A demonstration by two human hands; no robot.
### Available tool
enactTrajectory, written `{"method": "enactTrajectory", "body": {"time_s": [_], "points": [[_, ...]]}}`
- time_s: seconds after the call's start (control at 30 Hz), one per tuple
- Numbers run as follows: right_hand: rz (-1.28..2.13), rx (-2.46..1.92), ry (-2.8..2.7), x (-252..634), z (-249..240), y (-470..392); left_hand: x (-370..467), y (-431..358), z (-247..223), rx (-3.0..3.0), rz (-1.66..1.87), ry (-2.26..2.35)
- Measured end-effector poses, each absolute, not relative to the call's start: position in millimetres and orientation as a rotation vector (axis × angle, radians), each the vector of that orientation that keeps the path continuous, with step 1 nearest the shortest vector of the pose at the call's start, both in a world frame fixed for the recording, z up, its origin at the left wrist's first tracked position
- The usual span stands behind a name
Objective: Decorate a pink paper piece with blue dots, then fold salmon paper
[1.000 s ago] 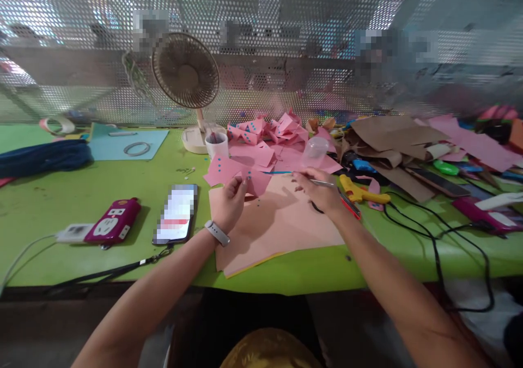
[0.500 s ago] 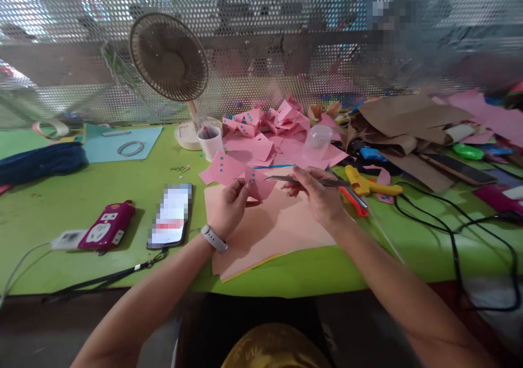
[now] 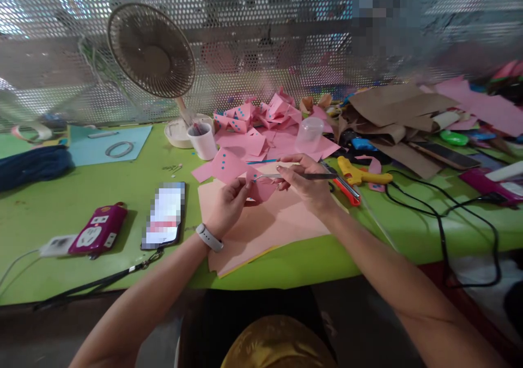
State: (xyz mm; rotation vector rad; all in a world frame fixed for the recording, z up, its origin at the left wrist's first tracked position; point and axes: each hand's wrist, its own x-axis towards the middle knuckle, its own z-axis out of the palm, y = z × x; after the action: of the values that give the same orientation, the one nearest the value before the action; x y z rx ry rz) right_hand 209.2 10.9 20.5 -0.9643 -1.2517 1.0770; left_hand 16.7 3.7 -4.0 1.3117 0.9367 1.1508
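My left hand (image 3: 229, 207), with a watch (image 3: 209, 237) on its wrist, is closed on a piece of pink paper (image 3: 263, 191) bearing blue dots. In my right hand (image 3: 306, 185) is a pair of metal tweezers (image 3: 302, 176), held almost level. The tips meet the paper at a blue dot close to my left thumb. Just behind lies another dotted pink piece (image 3: 227, 166), partly overlapped. Beneath both hands is a stack of pale pink sheets (image 3: 261, 237). A thin blue strip (image 3: 261, 161) lies beyond the held piece.
Folded pink papers (image 3: 281, 109) are heaped at the back beside a clear plastic cup (image 3: 309, 134). A white cup (image 3: 202, 141) and a fan (image 3: 151, 52) stand left of them. A phone (image 3: 163, 215) and a purple power strip (image 3: 100, 229) lie left; a yellow glue gun (image 3: 362, 173) lies right.
The tweezers have moved left, their tips going from just beside the pink paper onto its blue dot. My left hand keeps its hold. The whole view has shifted slightly.
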Motion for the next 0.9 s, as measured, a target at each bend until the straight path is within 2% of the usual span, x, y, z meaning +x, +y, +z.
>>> {"method": "enactTrajectory", "body": {"time_s": [0.9], "points": [[1.066,-0.960,-1.309,211.3,16.9,12.5,17.6,2.4,-1.8,1.325,1.125,0.937]]}}
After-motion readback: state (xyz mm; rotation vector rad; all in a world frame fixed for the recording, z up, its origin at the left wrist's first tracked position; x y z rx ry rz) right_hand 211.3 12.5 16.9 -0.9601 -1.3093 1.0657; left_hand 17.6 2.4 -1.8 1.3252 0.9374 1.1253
